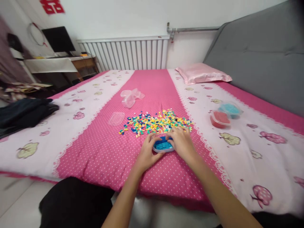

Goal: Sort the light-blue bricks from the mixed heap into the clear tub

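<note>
A clear plastic box (163, 151) holding rows of dark blue and lighter blue small pieces (162, 145) rests near the front of the bed. My left hand (148, 152) is closed around its left side, thumb along the near rim and fingers at the far rim. Over the box's right side is my right hand (181, 141), its fingers bent and its tips at the blue pieces; whether a piece sits between them is hidden. Just beyond both hands spreads a pile of small multicoloured pieces (156, 123).
A clear lid (117, 118) lies left of the pile, with several more lids or empty boxes (131, 96) behind it. To the right stand a box of red pieces (220, 118) and a box of light blue pieces (231, 109). A pink pillow (201, 72) lies farther back.
</note>
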The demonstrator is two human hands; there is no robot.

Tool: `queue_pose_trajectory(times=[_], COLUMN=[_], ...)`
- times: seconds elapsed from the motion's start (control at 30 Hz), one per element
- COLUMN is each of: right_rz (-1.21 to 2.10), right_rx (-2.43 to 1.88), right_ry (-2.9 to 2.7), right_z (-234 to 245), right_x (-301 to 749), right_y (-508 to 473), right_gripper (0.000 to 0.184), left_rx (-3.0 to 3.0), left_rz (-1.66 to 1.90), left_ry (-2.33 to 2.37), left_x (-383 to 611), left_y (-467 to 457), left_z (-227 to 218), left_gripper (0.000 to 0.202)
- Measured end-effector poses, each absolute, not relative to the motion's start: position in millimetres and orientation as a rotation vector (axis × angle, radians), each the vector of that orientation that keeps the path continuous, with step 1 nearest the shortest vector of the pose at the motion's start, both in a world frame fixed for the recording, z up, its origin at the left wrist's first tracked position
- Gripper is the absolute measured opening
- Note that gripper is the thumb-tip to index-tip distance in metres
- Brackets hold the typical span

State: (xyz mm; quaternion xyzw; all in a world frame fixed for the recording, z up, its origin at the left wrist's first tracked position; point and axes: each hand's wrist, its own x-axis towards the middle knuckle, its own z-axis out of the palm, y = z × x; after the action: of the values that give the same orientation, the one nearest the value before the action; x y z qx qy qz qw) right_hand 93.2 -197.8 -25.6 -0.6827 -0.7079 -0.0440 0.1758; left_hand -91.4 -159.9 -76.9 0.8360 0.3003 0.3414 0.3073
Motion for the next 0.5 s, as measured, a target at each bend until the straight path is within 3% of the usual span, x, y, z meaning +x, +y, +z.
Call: queue_pose_trajectory(times=[0.2, 0.5], right_rz=[-0.136, -0.267], right_rx=[-1.721, -1.656], right_ry=[-1.862, -1.452], right_z=[-47.9, -96.5], right_x=[108.5, 136.3], right_y=[-201.8, -202.8], right_gripper=[0.009, 0.045], left_rx=[2.203, 2.152], left_rz=[0.971, 1.046], left_ry=[0.75, 0.769], left_x=[-95.2, -96.8], left_y=[-168.6, -173.0], left_z=[-81.3, -89.4], left_gripper=[0.059, 0.075])
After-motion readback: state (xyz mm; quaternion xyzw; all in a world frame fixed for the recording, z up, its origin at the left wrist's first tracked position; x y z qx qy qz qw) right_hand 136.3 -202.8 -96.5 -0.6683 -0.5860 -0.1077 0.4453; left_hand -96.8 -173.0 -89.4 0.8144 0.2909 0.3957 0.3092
